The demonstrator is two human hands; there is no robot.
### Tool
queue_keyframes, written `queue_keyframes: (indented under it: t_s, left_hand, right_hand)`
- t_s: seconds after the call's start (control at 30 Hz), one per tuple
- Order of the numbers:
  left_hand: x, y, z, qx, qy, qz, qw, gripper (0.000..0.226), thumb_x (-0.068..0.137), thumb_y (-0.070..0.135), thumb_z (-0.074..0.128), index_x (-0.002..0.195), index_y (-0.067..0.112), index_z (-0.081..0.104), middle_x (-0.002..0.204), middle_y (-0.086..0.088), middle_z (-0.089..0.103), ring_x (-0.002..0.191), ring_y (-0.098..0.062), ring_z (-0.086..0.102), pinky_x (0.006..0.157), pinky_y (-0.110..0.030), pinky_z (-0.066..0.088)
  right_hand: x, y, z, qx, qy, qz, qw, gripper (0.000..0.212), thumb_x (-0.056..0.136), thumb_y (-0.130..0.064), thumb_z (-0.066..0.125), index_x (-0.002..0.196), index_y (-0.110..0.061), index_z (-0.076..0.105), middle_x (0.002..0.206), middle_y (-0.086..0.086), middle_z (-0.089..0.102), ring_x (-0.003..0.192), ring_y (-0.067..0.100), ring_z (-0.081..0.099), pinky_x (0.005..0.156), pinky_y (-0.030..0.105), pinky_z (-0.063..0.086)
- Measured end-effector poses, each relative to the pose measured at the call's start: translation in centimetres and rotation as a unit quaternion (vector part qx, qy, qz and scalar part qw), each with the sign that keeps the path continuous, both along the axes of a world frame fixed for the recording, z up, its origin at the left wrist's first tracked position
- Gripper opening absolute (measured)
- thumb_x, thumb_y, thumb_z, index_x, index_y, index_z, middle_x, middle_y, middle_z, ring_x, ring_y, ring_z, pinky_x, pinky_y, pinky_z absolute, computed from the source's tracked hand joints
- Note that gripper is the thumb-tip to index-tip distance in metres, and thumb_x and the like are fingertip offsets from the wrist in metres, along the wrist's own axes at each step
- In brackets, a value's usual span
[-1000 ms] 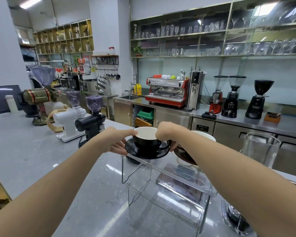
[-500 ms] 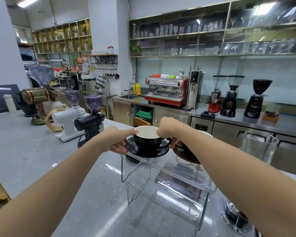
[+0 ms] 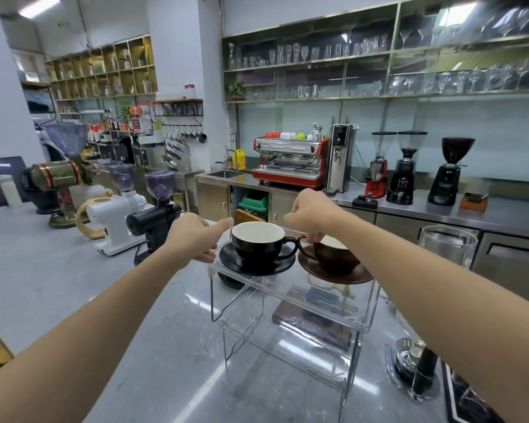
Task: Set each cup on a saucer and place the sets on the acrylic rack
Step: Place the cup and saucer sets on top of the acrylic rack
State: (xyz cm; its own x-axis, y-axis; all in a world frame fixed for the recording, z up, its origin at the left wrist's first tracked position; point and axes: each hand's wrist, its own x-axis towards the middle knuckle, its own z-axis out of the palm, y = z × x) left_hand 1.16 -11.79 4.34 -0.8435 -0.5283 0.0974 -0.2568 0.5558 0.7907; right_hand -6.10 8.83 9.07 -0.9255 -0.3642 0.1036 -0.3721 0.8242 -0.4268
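A black cup (image 3: 258, 248) with a white inside stands on a black saucer (image 3: 229, 261) at the left of the acrylic rack's (image 3: 327, 303) top shelf. Right beside it, a brown cup (image 3: 336, 257) sits on a brown saucer (image 3: 342, 277). My left hand (image 3: 193, 236) hovers at the black saucer's left edge, thumb stretched toward the cup rim, a small gap showing. My right hand (image 3: 310, 210) hangs above the black cup's handle, fingertips pointing down between the two cups. My right forearm hides part of the brown saucer.
A black grinder (image 3: 156, 215) and a white grinder (image 3: 116, 215) stand left of the rack on the grey counter. A glass jug (image 3: 446, 245) and a glass brewing stand (image 3: 413, 370) are at the right. A dark board (image 3: 312, 325) lies under the rack.
The black cup and saucer went from held just over the rack to resting on its top shelf. Both hands loosened; my right hand rose off the saucer.
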Motion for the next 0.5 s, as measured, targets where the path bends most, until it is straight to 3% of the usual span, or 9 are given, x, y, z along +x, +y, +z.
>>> queue_keyframes:
  t_s: [0.13, 0.27, 0.4, 0.5]
  left_hand:
    - [0.8, 2.1, 0.9, -0.110, 0.111, -0.053, 0.986, 0.047, 0.091, 0.050, 0.064, 0.081, 0.006, 0.078, 0.074, -0.010, 0.076, 0.070, -0.026, 0.073, 0.072, -0.039, 0.061]
    - [1.1, 5.3, 1.9, -0.178, 0.177, -0.117, 0.961, 0.036, 0.092, 0.046, 0.065, 0.098, 0.014, 0.080, 0.087, 0.003, 0.076, 0.081, -0.009, 0.067, 0.073, -0.026, 0.054]
    - [0.5, 8.2, 2.0, -0.261, 0.209, -0.165, 0.928, 0.043, 0.092, 0.049, 0.062, 0.114, 0.015, 0.075, 0.113, 0.002, 0.074, 0.105, -0.015, 0.067, 0.092, -0.034, 0.054]
    - [0.4, 11.1, 2.0, -0.289, 0.217, -0.206, 0.909, 0.048, 0.093, 0.049, 0.061, 0.125, 0.014, 0.070, 0.127, -0.001, 0.069, 0.119, -0.018, 0.060, 0.100, -0.034, 0.048]
  right_hand:
    - [0.9, 1.5, 0.5, -0.045, 0.015, 0.007, 0.999, 0.024, 0.086, -0.018, 0.055, 0.091, -0.001, 0.072, 0.081, 0.014, 0.074, 0.069, 0.030, 0.074, 0.063, 0.042, 0.064]
    - [2.0, 3.4, 0.7, -0.061, 0.072, 0.006, 0.995, 0.025, 0.090, -0.020, 0.058, 0.095, -0.001, 0.074, 0.095, 0.012, 0.075, 0.091, 0.031, 0.071, 0.081, 0.046, 0.061]
    - [3.2, 6.4, 1.1, -0.064, 0.108, 0.005, 0.992, 0.025, 0.093, -0.027, 0.059, 0.104, -0.009, 0.072, 0.101, 0.005, 0.072, 0.096, 0.024, 0.067, 0.088, 0.043, 0.057]
    - [3.8, 9.1, 0.8, -0.050, 0.139, -0.004, 0.989, 0.037, 0.093, -0.034, 0.059, 0.122, -0.012, 0.065, 0.122, 0.004, 0.068, 0.113, 0.022, 0.062, 0.097, 0.040, 0.052]
